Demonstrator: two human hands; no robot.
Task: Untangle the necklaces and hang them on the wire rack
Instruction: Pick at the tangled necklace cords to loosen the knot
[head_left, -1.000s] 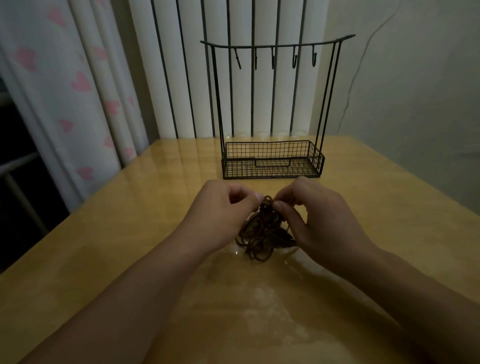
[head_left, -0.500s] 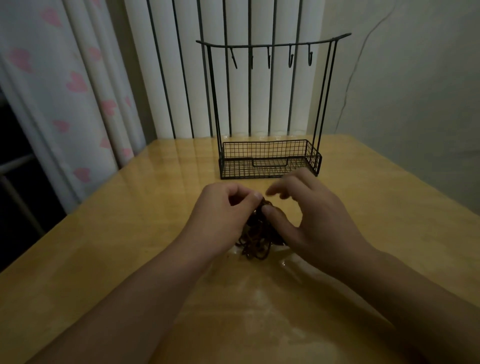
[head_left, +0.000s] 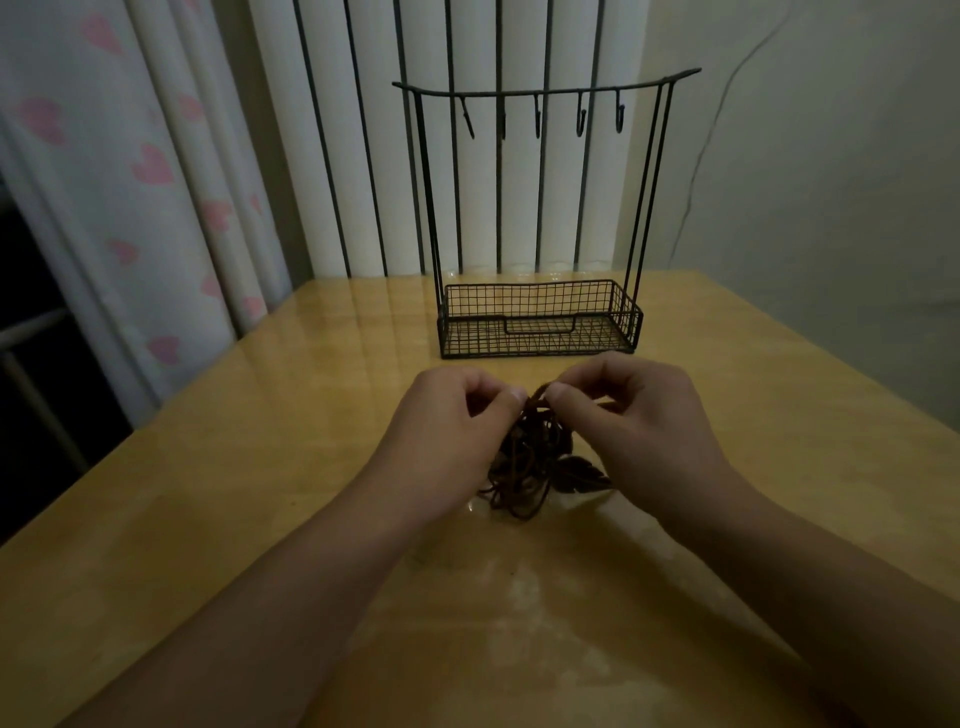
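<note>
A dark brown tangle of necklace cords lies bunched on the wooden table, with a dark leaf-shaped pendant showing at its right side. My left hand pinches the top of the tangle from the left. My right hand pinches a loop of cord at the top from the right, thumb and forefinger together. The black wire rack stands behind the hands, upright, with several bare hooks along its top bar and nothing in its basket.
A white curtain with pink hearts hangs at the left past the table edge. White vertical blinds stand behind the rack, and a plain wall is on the right. A glossy patch of table lies in front of the tangle.
My right hand had loosened and spread its fingers half a second ago; now it pinches a cord loop again at the top of the tangle. The leaf pendant has come into view.
</note>
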